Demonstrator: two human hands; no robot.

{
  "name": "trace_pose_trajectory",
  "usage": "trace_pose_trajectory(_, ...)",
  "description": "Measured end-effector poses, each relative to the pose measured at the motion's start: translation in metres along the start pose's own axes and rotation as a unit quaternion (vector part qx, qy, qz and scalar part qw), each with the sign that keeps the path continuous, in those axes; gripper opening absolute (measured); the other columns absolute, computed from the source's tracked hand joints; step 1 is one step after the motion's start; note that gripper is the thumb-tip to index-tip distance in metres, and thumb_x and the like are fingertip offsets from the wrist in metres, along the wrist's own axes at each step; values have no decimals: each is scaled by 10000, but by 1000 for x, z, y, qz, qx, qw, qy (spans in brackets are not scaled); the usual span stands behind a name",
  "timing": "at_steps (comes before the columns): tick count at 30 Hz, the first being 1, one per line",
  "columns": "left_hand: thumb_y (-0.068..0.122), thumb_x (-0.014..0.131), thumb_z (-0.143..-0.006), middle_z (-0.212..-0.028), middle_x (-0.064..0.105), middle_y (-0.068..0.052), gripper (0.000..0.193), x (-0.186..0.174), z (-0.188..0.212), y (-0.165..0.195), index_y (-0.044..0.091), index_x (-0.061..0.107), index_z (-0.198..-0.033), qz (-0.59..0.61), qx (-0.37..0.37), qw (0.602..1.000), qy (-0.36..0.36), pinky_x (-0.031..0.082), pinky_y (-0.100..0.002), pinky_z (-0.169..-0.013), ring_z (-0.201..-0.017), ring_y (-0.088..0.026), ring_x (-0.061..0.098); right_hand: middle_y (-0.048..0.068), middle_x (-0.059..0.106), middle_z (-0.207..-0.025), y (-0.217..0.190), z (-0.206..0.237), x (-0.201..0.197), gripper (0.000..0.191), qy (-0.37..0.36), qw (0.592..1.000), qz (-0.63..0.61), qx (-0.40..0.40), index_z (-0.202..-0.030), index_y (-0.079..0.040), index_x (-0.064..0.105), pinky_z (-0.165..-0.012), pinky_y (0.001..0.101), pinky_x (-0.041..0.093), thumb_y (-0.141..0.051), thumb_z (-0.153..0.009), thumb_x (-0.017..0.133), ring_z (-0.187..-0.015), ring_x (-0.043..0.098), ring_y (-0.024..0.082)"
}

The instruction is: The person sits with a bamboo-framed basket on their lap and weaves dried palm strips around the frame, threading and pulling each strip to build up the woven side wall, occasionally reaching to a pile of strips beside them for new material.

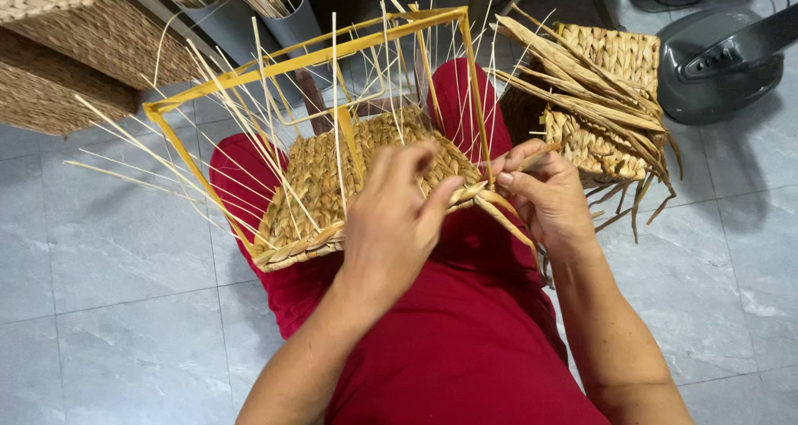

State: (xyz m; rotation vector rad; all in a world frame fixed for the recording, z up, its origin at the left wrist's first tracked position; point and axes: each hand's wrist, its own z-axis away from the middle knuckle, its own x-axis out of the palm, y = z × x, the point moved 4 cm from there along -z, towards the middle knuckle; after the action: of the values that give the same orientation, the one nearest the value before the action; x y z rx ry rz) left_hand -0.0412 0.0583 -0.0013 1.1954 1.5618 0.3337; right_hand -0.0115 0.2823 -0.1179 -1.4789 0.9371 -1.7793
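gripping woven panel (332,196), both hands: left hand (395,217), right hand (544,196).

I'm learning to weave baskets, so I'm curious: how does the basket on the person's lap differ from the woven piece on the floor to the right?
The basket on the lap sits in a yellow frame with thin pale stakes sticking up; the woven piece on the floor has no frame and trails broad flat strands. The left hand and right hand work the lap basket's edge; the floor piece lies untouched. Both share the same tan braided fibre.
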Motion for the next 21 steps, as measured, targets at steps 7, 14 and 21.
trace_pose_trajectory(7, 182, 735, -913, -1037, 613, -56, 397, 24, 32, 21, 40, 685, -1280, -155, 148, 975, 57, 547, -336, -765, -932, -209, 612, 155, 727, -1073, 0, 10, 5, 158, 48, 997, 18, -54, -1030, -1, 640, -930, 333, 601, 135, -952, 655, -999, 717, 199)
trace_pose_trajectory(14, 112, 698, -907, -1050, 647, -11, 343, 29, 33, 13, 95, 698, -1250, -158, 173, 970, 58, 524, -338, -761, -940, -203, 620, 168, 728, -1077, 5, 17, 1, 169, 52, 996, -6, -77, -1047, -3, 636, -954, 339, 602, 135, -950, 645, -1007, 724, 215)
trace_pose_trajectory(21, 138, 832, -957, -1132, 650, -48, 268, -54, 78, -10, 102, 701, -1188, -167, 108, 973, 120, 542, -377, -838, -999, -236, 636, 170, 723, -1162, -15, 17, -2, 373, 16, 993, 104, -54, -1325, -5, 622, -869, 298, 593, 93, -966, 626, -987, 711, 202)
